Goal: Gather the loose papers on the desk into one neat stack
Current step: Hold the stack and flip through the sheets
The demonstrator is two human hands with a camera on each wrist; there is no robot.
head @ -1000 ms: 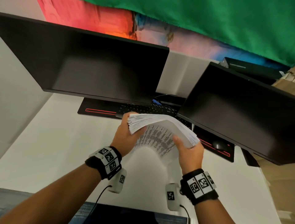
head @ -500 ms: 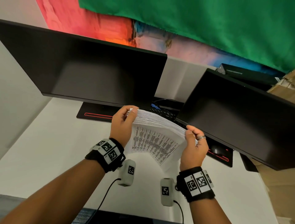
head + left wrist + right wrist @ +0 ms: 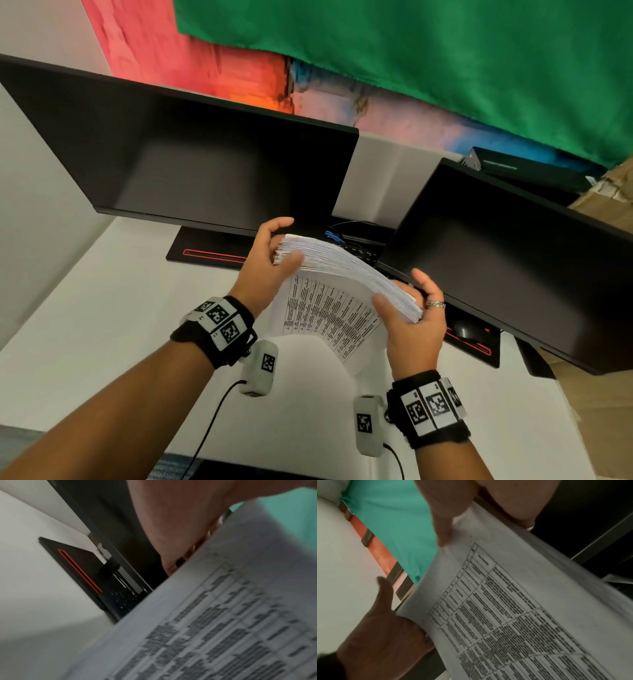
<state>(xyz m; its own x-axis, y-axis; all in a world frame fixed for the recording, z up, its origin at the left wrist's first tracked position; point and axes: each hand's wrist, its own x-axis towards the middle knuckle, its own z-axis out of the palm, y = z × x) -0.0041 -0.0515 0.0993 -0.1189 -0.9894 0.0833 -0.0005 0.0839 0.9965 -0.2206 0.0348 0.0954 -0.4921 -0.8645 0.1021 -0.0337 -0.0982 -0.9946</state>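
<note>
Thick stack of white printed papers (image 3: pixel 346 274) held in the air between both hands, above the white desk (image 3: pixel 102 325), in front of the gap between the two monitors. Stack bows downward toward the right end, sheet edges fanned and uneven. Lowest sheet hangs loose under the stack, printed table of dense black text facing the camera; text too blurred to read.

Left hand (image 3: pixel 265 270) holds the left end of the stack: thumb pressed on the near edge, fingers curled over the far side. Left wrist view is blurred, shows only palm and sheet.

Right hand (image 3: pixel 411 318) holds the right end: thumb on the near side, fingers wrapped around the far edge, silver ring (image 3: pixel 435 304) on one finger. Right wrist view shows the thumb pinching the corner of the printed sheet.

Both wrists wear black bands with white black-patterned marker tags (image 3: pixel 219 320), each with a small grey camera pod below and a black cable.

Large black monitor with dark screen (image 3: pixel 191 154) at the left, second black monitor with dark screen (image 3: pixel 507 260) at the right, angled. Black desk mat with red line trim (image 3: pixel 205 248) lies under them, black keyboard (image 3: pixel 359 251) partly hidden behind the papers, black mouse (image 3: pixel 464 330) under the right monitor's edge. Green cloth (image 3: pixel 428 61) hangs on the wall behind, over a red-orange and blue painted surface (image 3: pixel 191 61). Brown cardboard (image 3: pixel 613 192) at far right.
</note>
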